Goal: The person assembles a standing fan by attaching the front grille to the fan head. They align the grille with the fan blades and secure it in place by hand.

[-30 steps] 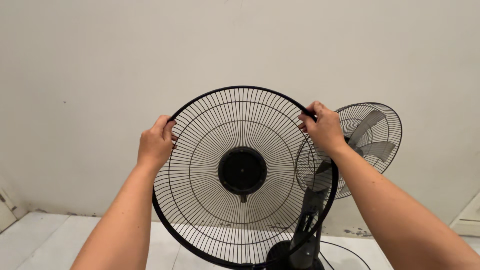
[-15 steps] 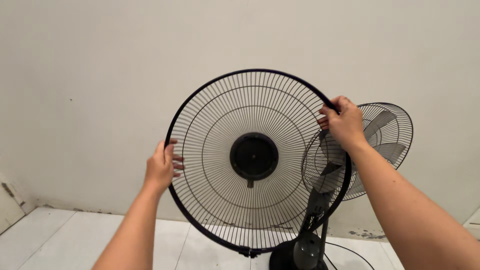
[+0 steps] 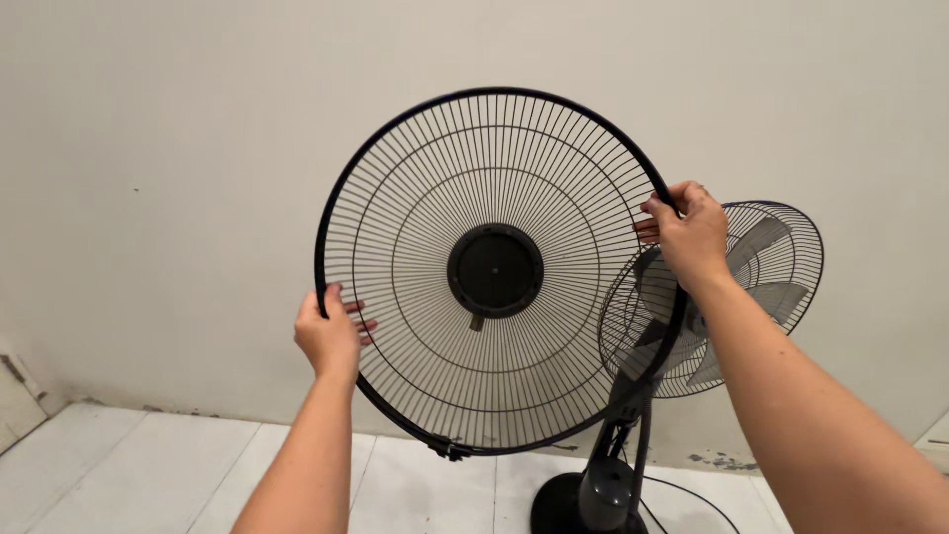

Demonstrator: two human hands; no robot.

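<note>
You hold the round black fan grille point(image 3: 494, 269) up in front of the pale wall point(image 3: 178, 148), flat face toward you, its dark centre disc point(image 3: 495, 270) dead in the middle. Your left hand point(image 3: 328, 336) grips the rim low on the left side, fingers curled through the wires. Your right hand point(image 3: 688, 235) clamps the rim on the right, higher up, fingers wrapped over the edge. Just behind that right edge stands a black pedestal fan point(image 3: 727, 297), its grey blades point(image 3: 751, 267) showing inside its cage, round base point(image 3: 583, 504) on the white tiled floor point(image 3: 148, 475).
</note>
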